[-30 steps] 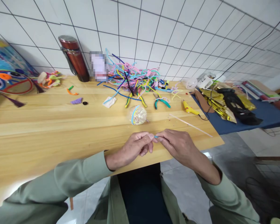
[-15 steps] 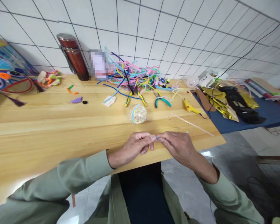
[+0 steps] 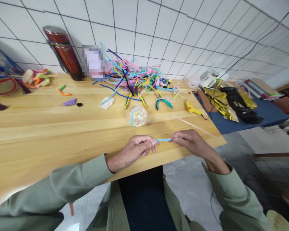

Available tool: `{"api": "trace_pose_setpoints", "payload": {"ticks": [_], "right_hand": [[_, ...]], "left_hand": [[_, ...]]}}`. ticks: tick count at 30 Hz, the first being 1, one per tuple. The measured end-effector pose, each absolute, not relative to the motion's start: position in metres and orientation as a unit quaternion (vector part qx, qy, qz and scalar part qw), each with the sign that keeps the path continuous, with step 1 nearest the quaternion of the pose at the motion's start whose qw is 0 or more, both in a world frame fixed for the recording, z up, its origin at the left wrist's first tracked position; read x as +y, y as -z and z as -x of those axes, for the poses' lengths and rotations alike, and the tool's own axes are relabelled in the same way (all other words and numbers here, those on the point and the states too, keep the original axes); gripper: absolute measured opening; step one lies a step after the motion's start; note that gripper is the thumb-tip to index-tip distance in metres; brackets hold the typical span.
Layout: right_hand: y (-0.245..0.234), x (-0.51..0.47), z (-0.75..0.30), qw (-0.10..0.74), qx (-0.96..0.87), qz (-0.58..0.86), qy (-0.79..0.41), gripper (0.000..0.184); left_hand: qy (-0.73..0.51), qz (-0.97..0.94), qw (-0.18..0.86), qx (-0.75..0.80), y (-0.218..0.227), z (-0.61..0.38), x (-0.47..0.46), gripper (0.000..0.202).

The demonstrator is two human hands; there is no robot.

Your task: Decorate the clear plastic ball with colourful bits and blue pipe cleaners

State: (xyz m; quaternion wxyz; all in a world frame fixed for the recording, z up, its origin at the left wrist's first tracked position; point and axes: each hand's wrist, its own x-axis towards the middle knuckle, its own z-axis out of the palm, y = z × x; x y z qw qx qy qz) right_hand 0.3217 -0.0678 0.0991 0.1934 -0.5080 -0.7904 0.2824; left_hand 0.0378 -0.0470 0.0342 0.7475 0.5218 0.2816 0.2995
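Note:
Between my two hands a short light-blue strip (image 3: 164, 140) is held level over the front of the wooden table; it looks like a piece of pipe cleaner or ribbon, too small to tell which. My left hand (image 3: 139, 147) pinches its left end between thumb and fingers. At the other end, my right hand (image 3: 188, 141) is closed on it with the fingertips. Just beyond my hands lies a clear ball (image 3: 139, 116) with pale bits inside and a light-blue band around it.
Behind the ball are yellow-handled pliers (image 3: 143, 102), teal-handled pliers (image 3: 165, 103) and a heap of pipe cleaners (image 3: 132, 75). A yellow glue gun (image 3: 192, 107) and a thin pale stick (image 3: 194, 125) lie right. A red-brown thermos (image 3: 65, 53) stands at the wall.
My hands, which were close together, have drawn apart, the right one moving rightward. More of the light-blue strip now shows between them. The whole view has shifted slightly.

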Motion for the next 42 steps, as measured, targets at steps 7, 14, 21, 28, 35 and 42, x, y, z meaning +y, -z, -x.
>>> {"api": "trace_pose_setpoints", "payload": {"ticks": [7, 14, 21, 28, 35, 42], "right_hand": [[-0.100, -0.071, -0.350, 0.245, -0.720, 0.562, -0.325, 0.052], [-0.092, -0.074, -0.351, 0.262, -0.706, 0.561, -0.344, 0.050], [-0.086, -0.089, -0.304, 0.202, -0.796, 0.526, -0.219, 0.026], [-0.073, -0.079, -0.298, 0.201, -0.859, 0.423, -0.207, 0.041], [-0.077, -0.110, -0.286, 0.360, -0.784, 0.505, 0.018, 0.024], [-0.032, -0.099, -0.246, 0.460, -0.610, 0.509, -0.397, 0.031]], "left_hand": [[-0.305, -0.510, 0.752, 0.285, -0.028, -0.038, -0.043, 0.053], [-0.312, -0.452, 0.780, 0.300, -0.029, -0.043, -0.049, 0.054], [-0.283, -0.495, 0.753, 0.328, -0.031, -0.042, -0.053, 0.052], [-0.269, -0.548, 0.737, 0.288, -0.030, -0.042, -0.056, 0.055], [-0.337, -0.495, 0.724, 0.342, -0.032, -0.045, -0.057, 0.060], [-0.354, -0.508, 0.729, 0.291, -0.033, -0.046, -0.059, 0.058]]}}
